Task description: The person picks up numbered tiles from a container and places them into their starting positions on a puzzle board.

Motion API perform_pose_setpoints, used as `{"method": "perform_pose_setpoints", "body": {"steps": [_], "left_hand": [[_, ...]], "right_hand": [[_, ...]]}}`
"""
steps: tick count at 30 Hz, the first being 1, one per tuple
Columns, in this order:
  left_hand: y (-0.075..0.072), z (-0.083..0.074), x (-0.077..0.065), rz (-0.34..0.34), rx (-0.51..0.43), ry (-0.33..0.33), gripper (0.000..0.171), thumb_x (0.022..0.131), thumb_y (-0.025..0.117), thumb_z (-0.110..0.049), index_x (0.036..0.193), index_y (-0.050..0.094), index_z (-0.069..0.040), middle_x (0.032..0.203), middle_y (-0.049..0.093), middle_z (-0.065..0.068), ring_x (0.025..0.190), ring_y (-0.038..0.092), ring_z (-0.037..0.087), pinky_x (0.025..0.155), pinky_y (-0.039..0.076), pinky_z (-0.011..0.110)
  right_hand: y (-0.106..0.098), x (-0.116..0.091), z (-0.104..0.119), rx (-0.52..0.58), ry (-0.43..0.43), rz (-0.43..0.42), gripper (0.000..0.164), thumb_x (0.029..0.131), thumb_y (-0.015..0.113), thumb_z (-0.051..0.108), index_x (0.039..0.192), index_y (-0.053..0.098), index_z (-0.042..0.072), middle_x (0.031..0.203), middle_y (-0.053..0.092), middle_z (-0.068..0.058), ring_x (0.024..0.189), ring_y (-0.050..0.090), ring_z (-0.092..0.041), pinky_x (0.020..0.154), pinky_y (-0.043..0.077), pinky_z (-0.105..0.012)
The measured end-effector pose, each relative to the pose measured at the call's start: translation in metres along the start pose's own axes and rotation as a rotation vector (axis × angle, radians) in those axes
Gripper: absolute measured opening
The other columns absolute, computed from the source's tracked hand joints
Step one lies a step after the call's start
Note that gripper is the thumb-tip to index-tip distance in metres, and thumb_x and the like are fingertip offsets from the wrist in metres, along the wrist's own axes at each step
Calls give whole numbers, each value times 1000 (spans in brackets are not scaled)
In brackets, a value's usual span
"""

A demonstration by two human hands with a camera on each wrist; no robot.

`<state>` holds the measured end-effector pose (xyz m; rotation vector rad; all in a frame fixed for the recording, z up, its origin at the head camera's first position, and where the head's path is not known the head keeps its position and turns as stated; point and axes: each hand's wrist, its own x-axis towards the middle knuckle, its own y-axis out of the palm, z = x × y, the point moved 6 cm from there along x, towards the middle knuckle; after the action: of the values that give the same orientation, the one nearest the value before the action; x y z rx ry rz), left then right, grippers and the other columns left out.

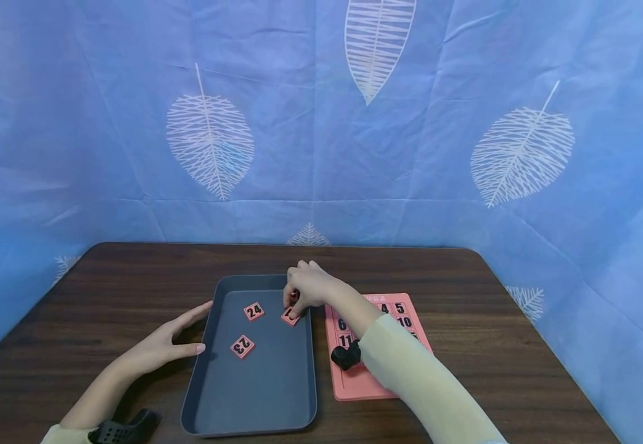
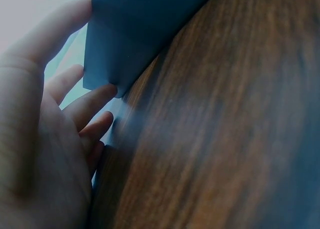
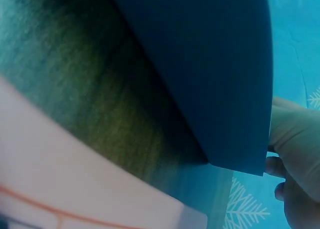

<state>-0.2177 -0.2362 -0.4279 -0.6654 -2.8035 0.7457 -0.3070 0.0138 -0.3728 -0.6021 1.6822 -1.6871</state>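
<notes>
A dark grey tray [image 1: 266,394] holds pink number tiles. The tile marked 24 [image 1: 253,311] and the tile marked 23 [image 1: 242,346] lie on its floor. My right hand [image 1: 310,287] reaches over the tray's right rim and pinches a third pink number tile [image 1: 290,317], its number partly covered by the fingers. In the right wrist view the tray wall [image 3: 215,79] hides that hand's fingertips. My left hand [image 1: 157,345] has its fingers and thumb stretched out against the tray's left side. The left wrist view shows the fingers [image 2: 92,106] at the tray's outer wall [image 2: 130,34].
A pink number board [image 1: 354,385] with printed numbers lies right of the tray, partly under the right forearm. Both rest on a dark wooden table [image 1: 499,382]. Behind hangs a blue cloth [image 1: 310,142] with white leaf prints.
</notes>
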Motion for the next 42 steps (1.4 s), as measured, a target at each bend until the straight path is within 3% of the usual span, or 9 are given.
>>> {"method": "perform_pose_setpoints", "body": {"steps": [9, 19, 32, 38, 42], "left_hand": [[1, 0, 0, -2, -3, 2, 74, 92, 65, -20, 153, 24, -13, 153, 24, 23, 136, 20, 49, 94, 24, 72], [0, 0, 0, -5, -4, 12, 73, 92, 65, -19, 153, 24, -12, 153, 24, 22, 136, 20, 49, 95, 24, 72], [1, -1, -1, -2, -11, 2, 73, 92, 65, -19, 153, 24, -12, 153, 23, 22, 137, 19, 49, 94, 23, 73], [2, -2, -1, -7, -4, 6, 73, 93, 65, -20, 153, 24, -13, 153, 24, 22, 136, 20, 48, 94, 25, 72], [2, -2, -1, -10, -4, 9, 74, 92, 65, -19, 153, 24, -11, 152, 24, 23, 136, 21, 49, 95, 24, 72]], "right_hand": [[2, -3, -2, 23, 2, 22, 17, 77, 79, 41, 93, 74, 40, 100, 48, 12, 91, 35, -13, 78, 24, -34], [2, -6, 3, -53, 47, 61, 20, 75, 82, 37, 90, 69, 43, 98, 47, 12, 92, 34, -14, 79, 24, -35], [1, -12, 6, -56, 26, -25, 16, 73, 80, 49, 79, 69, 40, 98, 45, 9, 93, 35, -15, 79, 25, -34], [-5, -18, 7, -59, 20, -92, 17, 72, 80, 51, 79, 69, 41, 102, 46, 7, 96, 35, -16, 80, 24, -36], [-9, -24, 8, -37, 22, -145, 18, 71, 80, 53, 80, 70, 40, 96, 42, 7, 93, 32, -16, 78, 22, -37]]}}
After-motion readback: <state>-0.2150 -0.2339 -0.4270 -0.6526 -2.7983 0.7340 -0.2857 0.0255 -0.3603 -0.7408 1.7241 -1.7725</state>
